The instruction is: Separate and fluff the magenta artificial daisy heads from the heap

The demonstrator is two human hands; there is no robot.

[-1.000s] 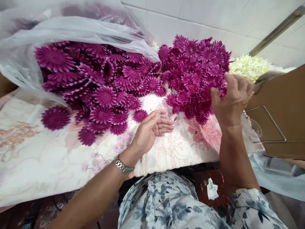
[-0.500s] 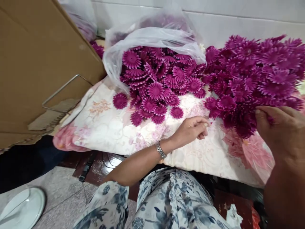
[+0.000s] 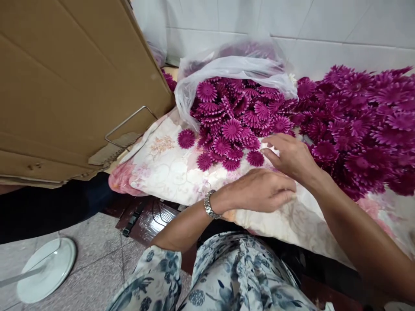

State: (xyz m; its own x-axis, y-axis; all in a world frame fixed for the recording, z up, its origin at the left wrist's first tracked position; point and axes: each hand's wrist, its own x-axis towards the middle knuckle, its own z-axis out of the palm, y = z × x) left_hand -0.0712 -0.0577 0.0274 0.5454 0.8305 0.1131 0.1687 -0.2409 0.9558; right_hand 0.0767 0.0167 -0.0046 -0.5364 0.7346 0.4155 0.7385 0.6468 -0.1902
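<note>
Purple artificial flower heads lie in a loose pile that spills from a clear plastic bag. At the pile's right edge is my right hand, thumb and forefinger slightly apart, close to the flower heads, with nothing visible between them. My left hand, with a metal wristwatch on its wrist, is just below and left of it over the cloth. Its fingers are curled together in a pinch, and whatever they may hold is hidden. A bigger heap of purple flowers lies to the right.
A floral cloth covers the work surface. On the left, a large cardboard box with a wire handle stands against it. A tiled wall rises behind. A round white base is on the floor.
My right hand has left the right-hand flower heap and moved left to the pile by the bag. My left hand's fingers now point more to the right. The view has shifted left.
</note>
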